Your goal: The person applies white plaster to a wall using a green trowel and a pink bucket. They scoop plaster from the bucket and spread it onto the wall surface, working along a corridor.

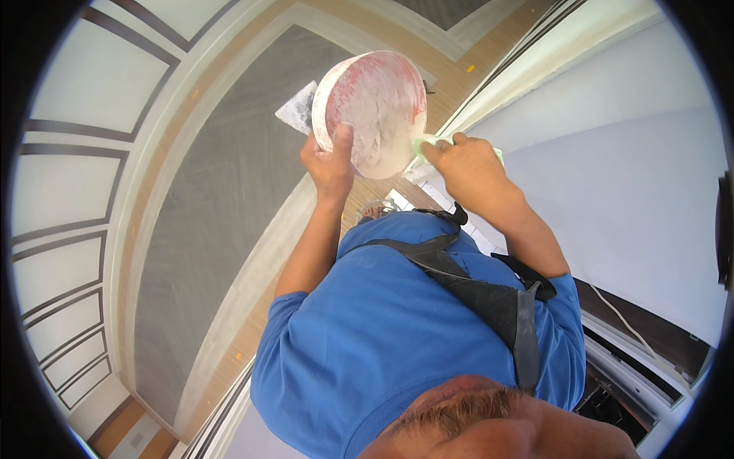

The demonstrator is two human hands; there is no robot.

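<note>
A round red bucket (371, 96), its inside smeared with whitish plaster, is tilted so that I look into its mouth. My left hand (331, 162) grips its near left edge, the thumb over the rim. A grey, plaster-stained triangular blade (295, 109) sticks out beyond the bucket's left side; whether my left fingers hold it too is hidden. At the bucket's right rim, my right hand (474, 172) is closed on a light-green piece (420, 146). It touches the rim, and I cannot tell whether it is a sponge or a plastic scraper.
To the right runs a large white panel (612, 176), with a pale cable (623, 321) hanging near its lower edge. Far below on the left lies a floor with a dark grey strip (229, 153). Framed white panels (65, 183) line the far left. A black strap (482, 306) crosses my chest.
</note>
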